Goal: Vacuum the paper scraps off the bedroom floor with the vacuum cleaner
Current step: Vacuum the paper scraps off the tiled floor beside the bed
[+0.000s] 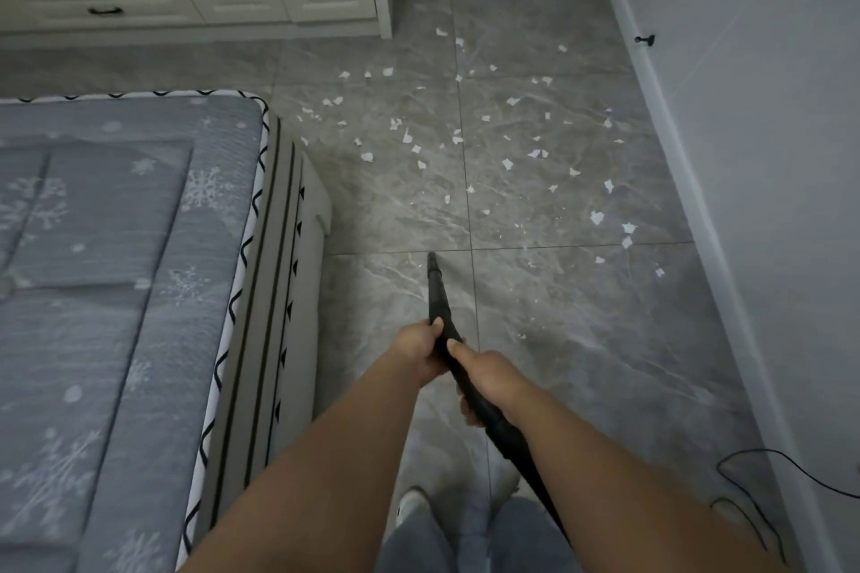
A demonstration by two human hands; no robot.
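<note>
Down by our feet: grey tiled floor (558, 340), bed (116, 293) on our left, wall (768, 154) on our right.
Vacuum tube (440, 293): black, pointing forward — its tip sits on the tile joint, short of the litter.
Left hand (421, 351): fingers wrapped tight around the tube.
Right hand (484, 375): closed on the tube just behind the left.
Paper scraps (465, 140): white, scattered across the tiles ahead of us — none touching the tip.
Cable (768, 479): black, looping on the floor by the wall.
</note>
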